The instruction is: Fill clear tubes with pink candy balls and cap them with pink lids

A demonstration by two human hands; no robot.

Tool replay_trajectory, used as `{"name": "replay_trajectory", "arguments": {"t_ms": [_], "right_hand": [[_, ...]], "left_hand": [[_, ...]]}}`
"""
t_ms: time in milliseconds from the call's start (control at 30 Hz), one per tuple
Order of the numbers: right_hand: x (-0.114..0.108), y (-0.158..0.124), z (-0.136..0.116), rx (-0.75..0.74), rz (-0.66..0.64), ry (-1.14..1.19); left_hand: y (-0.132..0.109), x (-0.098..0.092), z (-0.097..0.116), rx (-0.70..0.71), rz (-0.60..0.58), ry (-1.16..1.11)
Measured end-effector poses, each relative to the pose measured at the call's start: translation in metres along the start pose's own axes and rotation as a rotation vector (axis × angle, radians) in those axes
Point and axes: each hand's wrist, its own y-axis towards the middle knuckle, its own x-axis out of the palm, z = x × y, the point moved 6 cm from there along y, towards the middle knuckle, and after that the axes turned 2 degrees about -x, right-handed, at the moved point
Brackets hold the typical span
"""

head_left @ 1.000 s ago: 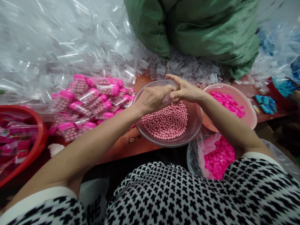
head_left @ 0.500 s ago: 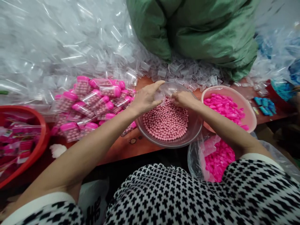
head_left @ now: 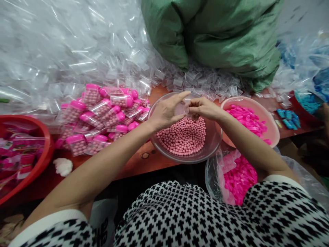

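My left hand (head_left: 168, 110) is above the bowl's left side, thumb and fingers around a small clear plastic container (head_left: 181, 109). At the container's right end, my right hand (head_left: 203, 108) has its fingers curled and pressed together; what they hold, if anything, is hidden. Below both hands stands a translucent bowl (head_left: 214, 137) with a heap of small pink beads (head_left: 183, 139) in it. To the left lies a pile of clear containers with bright pink caps (head_left: 102, 118), filled with pink beads.
A pale pink basin (head_left: 273, 132) of bright pink caps stands at the right, with a bag of pink pieces (head_left: 240, 178) below. The red tub (head_left: 47, 147) is at the left. Clear containers (head_left: 203, 77) and a green sack (head_left: 218, 37) lie behind. Blue pieces (head_left: 289, 118) sit far right.
My right hand has come up out of the beads to the container's end. My left hand has shifted slightly to the right with the container.
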Motion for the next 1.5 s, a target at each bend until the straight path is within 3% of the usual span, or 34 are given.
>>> {"name": "replay_trajectory", "arguments": {"t_ms": [100,167,267,400,500,700,800,900,1033,1167,1267,1433,1500], "right_hand": [[-0.002,-0.004,0.003,-0.059,0.074,0.176],[-0.001,-0.008,0.005,-0.105,0.111,0.305],[0.011,-0.014,0.006,-0.139,0.081,0.414],[0.028,-0.010,0.002,-0.066,-0.045,0.436],[0.024,-0.001,-0.013,-0.109,-0.002,0.385],[0.021,0.010,-0.051,-0.211,0.058,0.156],[0.022,0.014,-0.056,-0.227,0.057,0.050],[0.018,0.023,-0.038,-0.130,0.138,-0.213],[0.017,0.036,-0.002,0.061,0.288,-0.832],[0.028,0.047,0.026,0.190,0.234,-1.029],[0.020,0.046,0.026,0.117,0.233,-0.876],[0.008,0.011,-0.010,-0.278,0.105,-0.034],[0.012,-0.006,-0.024,-0.339,0.049,0.108]], "left_hand": [[-0.006,-0.014,-0.015,-0.158,0.159,-0.111],[-0.012,-0.015,-0.023,-0.230,0.203,-0.184],[-0.016,-0.006,-0.024,-0.236,0.191,-0.284],[-0.013,0.003,-0.016,-0.207,0.182,-0.378],[-0.011,-0.002,-0.017,-0.241,0.217,-0.418],[-0.014,-0.011,-0.033,-0.292,0.263,-0.415],[-0.015,-0.016,-0.038,-0.295,0.282,-0.398],[-0.016,-0.021,-0.043,-0.299,0.306,-0.397],[-0.019,-0.023,-0.045,-0.269,0.315,-0.366],[-0.024,-0.018,-0.041,-0.261,0.295,-0.336],[-0.029,-0.019,-0.041,-0.293,0.325,-0.365],[-0.032,-0.015,-0.040,-0.329,0.300,-0.441],[-0.031,-0.008,-0.036,-0.328,0.275,-0.505]]}}
